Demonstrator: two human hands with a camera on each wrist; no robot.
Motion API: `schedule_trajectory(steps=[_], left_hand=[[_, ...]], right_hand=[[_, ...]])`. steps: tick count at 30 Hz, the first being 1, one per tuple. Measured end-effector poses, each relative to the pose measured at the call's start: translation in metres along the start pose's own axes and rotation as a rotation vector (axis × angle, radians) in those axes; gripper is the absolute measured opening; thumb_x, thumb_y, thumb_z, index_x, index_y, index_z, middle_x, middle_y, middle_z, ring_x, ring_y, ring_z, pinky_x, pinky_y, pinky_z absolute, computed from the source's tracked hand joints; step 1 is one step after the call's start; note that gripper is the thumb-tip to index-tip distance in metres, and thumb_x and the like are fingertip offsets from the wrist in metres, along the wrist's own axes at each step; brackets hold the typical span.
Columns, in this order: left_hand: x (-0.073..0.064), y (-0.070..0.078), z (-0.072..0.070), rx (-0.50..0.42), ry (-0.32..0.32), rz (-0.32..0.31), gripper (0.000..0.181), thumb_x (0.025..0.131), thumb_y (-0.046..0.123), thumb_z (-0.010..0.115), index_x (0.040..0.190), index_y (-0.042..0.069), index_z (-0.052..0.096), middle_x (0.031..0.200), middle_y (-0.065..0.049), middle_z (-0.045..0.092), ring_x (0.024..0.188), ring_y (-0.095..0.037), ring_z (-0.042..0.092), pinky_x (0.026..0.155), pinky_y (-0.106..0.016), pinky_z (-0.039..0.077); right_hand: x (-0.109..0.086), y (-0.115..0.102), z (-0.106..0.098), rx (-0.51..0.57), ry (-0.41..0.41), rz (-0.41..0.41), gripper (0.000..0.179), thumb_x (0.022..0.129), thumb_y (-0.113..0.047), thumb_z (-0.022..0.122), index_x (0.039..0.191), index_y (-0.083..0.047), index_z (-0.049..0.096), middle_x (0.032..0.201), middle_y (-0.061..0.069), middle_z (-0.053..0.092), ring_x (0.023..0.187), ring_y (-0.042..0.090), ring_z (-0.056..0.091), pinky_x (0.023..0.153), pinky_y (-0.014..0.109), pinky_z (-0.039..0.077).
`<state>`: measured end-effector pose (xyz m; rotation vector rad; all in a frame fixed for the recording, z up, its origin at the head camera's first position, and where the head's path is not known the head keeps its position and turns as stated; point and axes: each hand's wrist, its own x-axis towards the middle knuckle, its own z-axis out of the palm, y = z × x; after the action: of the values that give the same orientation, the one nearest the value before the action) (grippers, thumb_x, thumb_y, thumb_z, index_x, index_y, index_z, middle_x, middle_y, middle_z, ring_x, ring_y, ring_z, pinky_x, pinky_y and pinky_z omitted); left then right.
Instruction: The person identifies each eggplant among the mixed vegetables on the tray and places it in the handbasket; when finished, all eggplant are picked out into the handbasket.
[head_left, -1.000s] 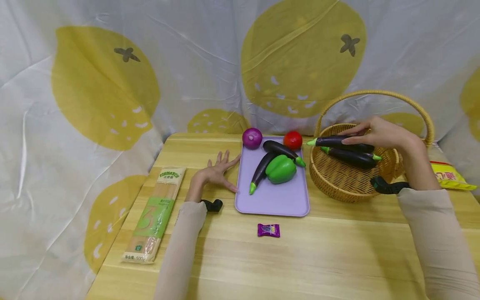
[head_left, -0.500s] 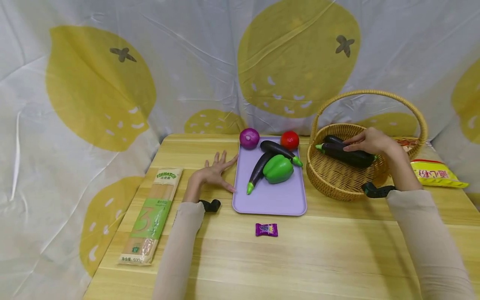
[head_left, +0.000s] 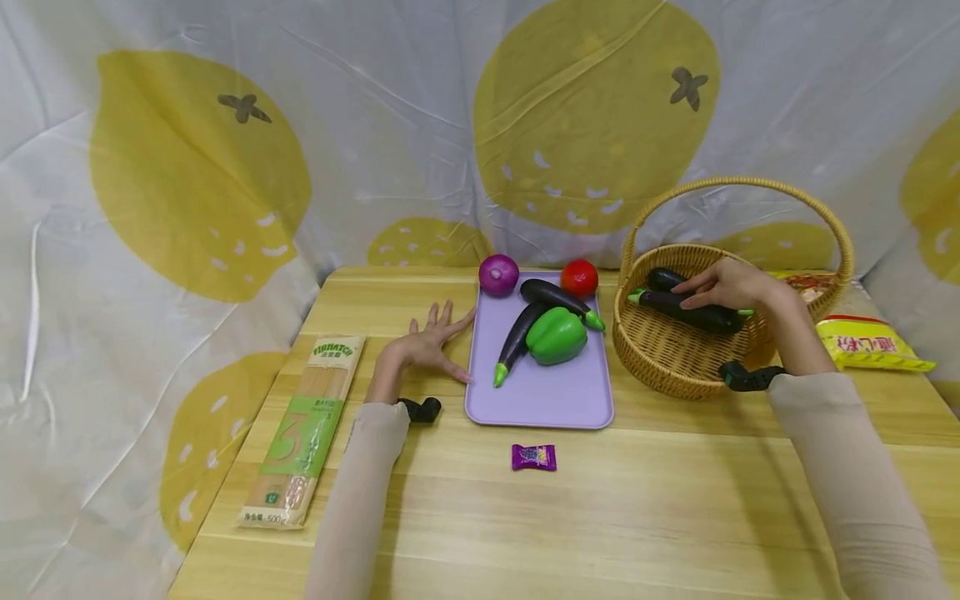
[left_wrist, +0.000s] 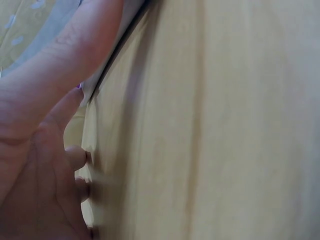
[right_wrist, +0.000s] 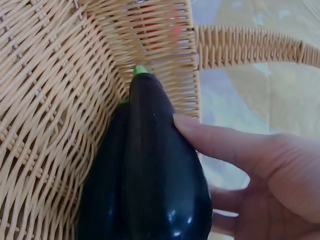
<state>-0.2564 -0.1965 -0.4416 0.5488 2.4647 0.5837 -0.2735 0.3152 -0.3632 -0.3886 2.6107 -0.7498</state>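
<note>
One eggplant lies in the wicker basket against another eggplant, pinched across its middle by the right hand, perhaps for balance, while the left hand spreads open beside the lilac tray, seemingly steadying it.

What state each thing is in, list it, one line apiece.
Basket: upright, two eggplants inside
Tray: flat, bearing green pepper and two more eggplants
Onion: whole
Tomato: whole
Noodle packet: lying flat, looks sealed
Candy: wrapped
Yellow packet: partly hidden, seal unclear
Left hand: fingers spread at tray's edge
Right hand: fingers on basket's front eggplant
</note>
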Motion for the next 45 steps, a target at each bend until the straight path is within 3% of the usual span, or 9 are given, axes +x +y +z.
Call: schedule_trajectory(steps=[3, 13, 20, 30, 35, 41, 45], left_hand=[[0.001, 0.000, 0.000, 0.004, -0.001, 0.002, 0.124, 0.081, 0.050, 0.086, 0.167, 0.034, -0.002, 0.169, -0.017, -0.031, 0.154, -0.039, -0.035, 0.119, -0.069, -0.026], [0.002, 0.003, 0.000, 0.013, 0.002, 0.002, 0.124, 0.080, 0.050, 0.087, 0.167, 0.033, -0.001, 0.169, -0.018, -0.029, 0.155, -0.041, -0.033, 0.120, -0.069, -0.024], [0.002, 0.003, 0.002, 0.015, 0.006, 0.002, 0.123, 0.080, 0.050, 0.086, 0.167, 0.034, 0.000, 0.170, -0.018, -0.029, 0.155, -0.041, -0.032, 0.120, -0.069, -0.024], [0.001, 0.002, 0.001, 0.007, 0.010, 0.004, 0.125, 0.080, 0.051, 0.086, 0.167, 0.033, -0.001, 0.169, -0.019, -0.029, 0.155, -0.041, -0.032, 0.120, -0.069, -0.024], [0.000, -0.001, 0.002, -0.002, 0.017, 0.002, 0.124, 0.080, 0.050, 0.087, 0.167, 0.034, -0.001, 0.169, -0.017, -0.029, 0.155, -0.040, -0.034, 0.120, -0.069, -0.025], [0.000, -0.001, 0.001, -0.009, 0.016, 0.010, 0.123, 0.081, 0.049, 0.086, 0.167, 0.033, -0.001, 0.169, -0.018, -0.029, 0.155, -0.039, -0.034, 0.119, -0.068, -0.025], [-0.001, 0.000, 0.000, 0.004, 0.014, 0.007, 0.124, 0.081, 0.050, 0.086, 0.167, 0.033, -0.001, 0.169, -0.018, -0.029, 0.155, -0.040, -0.033, 0.120, -0.069, -0.024]], right_hand=[[0.001, 0.001, -0.001, 0.010, -0.052, -0.016, 0.042, 0.097, -0.018, 0.072, 0.133, 0.003, 0.067, 0.052, -0.008, 0.032, 0.048, 0.005, 0.019, 0.050, 0.023, 0.027], [0.005, 0.005, 0.001, -0.010, -0.108, -0.011, 0.044, 0.094, -0.018, 0.076, 0.132, 0.003, 0.068, 0.054, -0.006, 0.039, 0.047, 0.005, 0.021, 0.051, 0.023, 0.029], [0.010, 0.006, 0.001, 0.036, -0.123, 0.044, 0.047, 0.089, -0.016, 0.082, 0.131, 0.002, 0.069, 0.068, 0.001, 0.065, 0.047, 0.005, 0.029, 0.052, 0.023, 0.032], [0.015, 0.012, 0.003, 0.102, -0.152, 0.053, 0.052, 0.085, -0.015, 0.085, 0.131, 0.002, 0.069, 0.073, 0.005, 0.072, 0.046, 0.005, 0.029, 0.049, 0.023, 0.034], [0.021, 0.011, 0.004, 0.073, -0.142, 0.060, 0.050, 0.085, -0.018, 0.086, 0.130, 0.000, 0.070, 0.076, 0.001, 0.073, 0.057, 0.010, 0.046, 0.056, 0.027, 0.043], [0.021, 0.010, 0.003, 0.049, -0.167, 0.073, 0.049, 0.088, -0.019, 0.083, 0.132, -0.001, 0.069, 0.079, 0.000, 0.071, 0.061, 0.010, 0.050, 0.060, 0.029, 0.050], [0.021, 0.007, 0.002, 0.030, -0.188, 0.064, 0.046, 0.090, -0.017, 0.081, 0.131, 0.000, 0.069, 0.081, 0.002, 0.069, 0.070, 0.014, 0.058, 0.073, 0.036, 0.061]])
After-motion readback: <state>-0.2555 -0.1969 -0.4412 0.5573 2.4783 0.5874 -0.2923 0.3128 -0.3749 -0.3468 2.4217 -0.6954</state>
